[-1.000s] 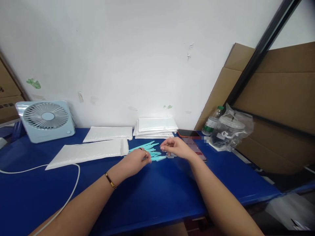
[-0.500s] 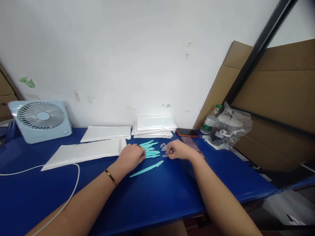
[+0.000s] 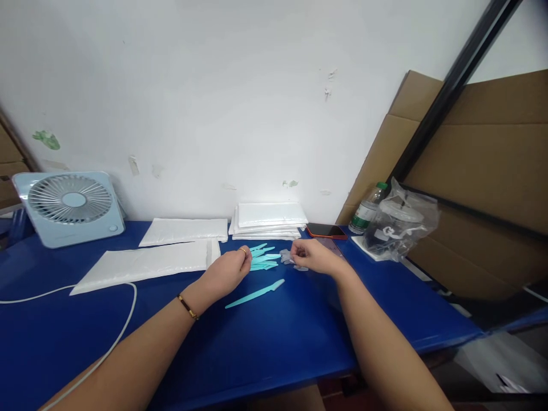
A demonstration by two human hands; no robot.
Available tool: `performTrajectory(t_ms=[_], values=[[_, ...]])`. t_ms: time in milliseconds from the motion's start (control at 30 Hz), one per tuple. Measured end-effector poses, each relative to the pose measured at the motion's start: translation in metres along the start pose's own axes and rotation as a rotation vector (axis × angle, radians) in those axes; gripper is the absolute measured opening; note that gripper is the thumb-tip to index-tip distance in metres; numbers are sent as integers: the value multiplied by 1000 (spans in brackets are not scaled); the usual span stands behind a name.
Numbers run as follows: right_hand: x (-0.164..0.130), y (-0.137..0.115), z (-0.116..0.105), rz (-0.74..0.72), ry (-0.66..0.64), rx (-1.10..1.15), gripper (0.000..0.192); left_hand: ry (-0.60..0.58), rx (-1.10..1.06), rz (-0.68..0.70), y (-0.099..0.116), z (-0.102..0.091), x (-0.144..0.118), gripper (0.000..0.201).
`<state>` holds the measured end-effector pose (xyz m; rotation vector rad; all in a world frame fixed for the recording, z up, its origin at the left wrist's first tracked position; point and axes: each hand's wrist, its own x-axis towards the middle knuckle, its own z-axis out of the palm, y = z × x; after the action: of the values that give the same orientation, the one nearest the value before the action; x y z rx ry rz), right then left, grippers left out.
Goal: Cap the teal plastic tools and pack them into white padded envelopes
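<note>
My left hand [image 3: 230, 268] is closed at the left end of a pile of teal eyebrow razors [image 3: 264, 264], its fingertips pinched on the handle of one; the grip itself is partly hidden. Just to the right lie small translucent blade caps [image 3: 286, 256] in a loose heap. Over them my right hand [image 3: 310, 256] is pinched, and whatever sits between its fingertips is too small to make out. A single teal razor [image 3: 254, 294] rests apart, nearer to me, slanting up to the right on the blue table.
White padded envelopes [image 3: 149, 265] lie at left, with a stack of white envelopes [image 3: 272, 216] against the wall. A dark phone [image 3: 326, 230], a bottle [image 3: 366, 211] and a bagged cup [image 3: 396, 222] stand right. A fan [image 3: 72, 208] and white cable [image 3: 132, 308] are at left.
My left hand has lifted slightly, and one razor now points from it toward the caps. My right hand has shifted slightly up and right, with its fingers still pinched.
</note>
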<state>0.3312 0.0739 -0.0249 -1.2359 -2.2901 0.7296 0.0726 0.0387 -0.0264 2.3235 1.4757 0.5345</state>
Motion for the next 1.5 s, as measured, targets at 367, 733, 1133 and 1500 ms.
performTrajectory(t_ms=[367,733,1133,1500], values=[[3,-13,7,-173,249,187,16,7,-187,-39,-15,-3,2,29],[5,-25,14,-284,157,135,13,-55,-172,-12,-3,-3,-2,26],[-3,-8,-3,-56,-147,45,22,83,202,90,-16,9,6,20],[1,15,-6,159,-157,-285,11,107,170,43,-34,11,15,15]])
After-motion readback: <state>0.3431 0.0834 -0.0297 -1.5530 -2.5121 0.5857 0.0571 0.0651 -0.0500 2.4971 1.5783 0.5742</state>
